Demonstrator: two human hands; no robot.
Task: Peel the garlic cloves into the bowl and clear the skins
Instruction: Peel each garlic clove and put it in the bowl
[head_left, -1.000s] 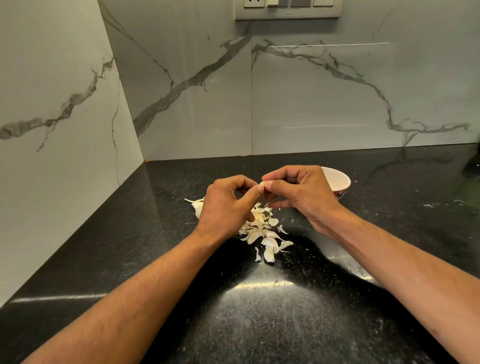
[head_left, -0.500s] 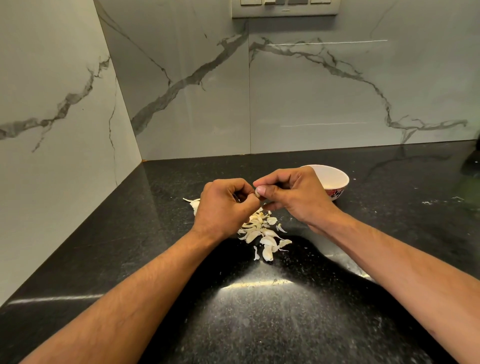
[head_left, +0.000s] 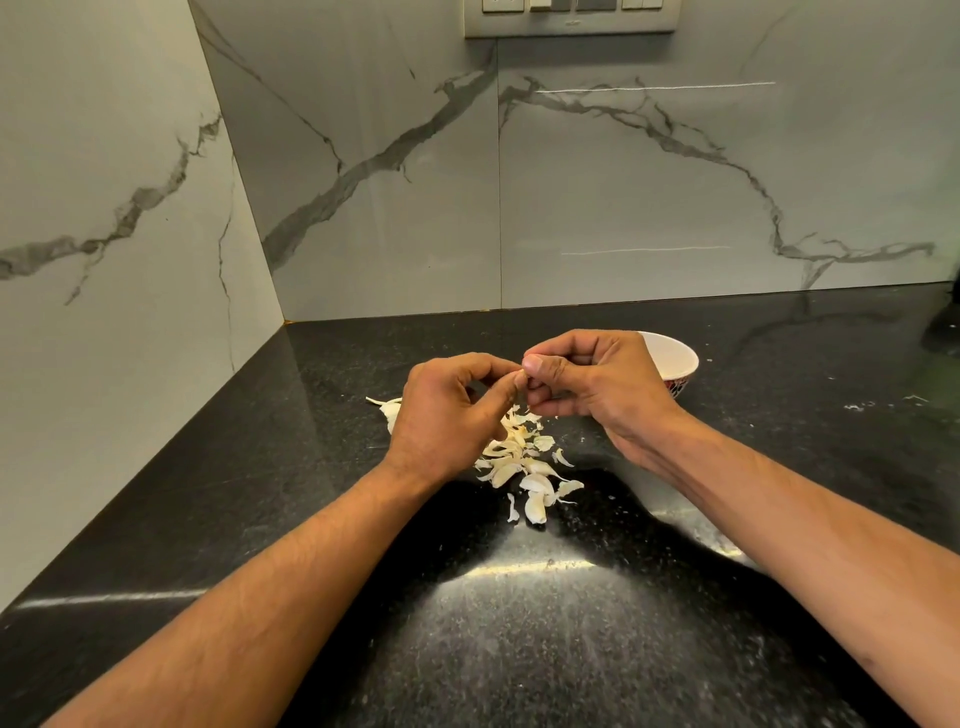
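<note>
Since the frame a second ago the two hands have stayed together above the pile, but they have risen a little toward the wall. The right thumb now sits on top of the clove rather than beside it, and more of the bowl's rim shows past the right knuckles.

The left hand (head_left: 447, 410) has its fingers curled, thumb and forefinger tips pinching a small garlic clove (head_left: 519, 375); only a sliver of the clove shows between the fingertips. The right hand (head_left: 597, 379) is curled too, its thumb and forefinger closed on the same clove from the other side. Both grips are nearly closed, with only the clove between them.

One white bowl (head_left: 675, 358) with a patterned outside stands on the black counter (head_left: 311, 467) just behind the right hand; what it holds cannot be seen. One loose pile of garlic cloves and skins (head_left: 524, 462) lies on the counter below the hands. The pieces overlap too much to count, and cloves and skins cannot be told apart. One larger pale piece (head_left: 389, 410) pokes out to the left of the left hand.

There is one switch plate (head_left: 571, 18) on the marble wall above.
</note>
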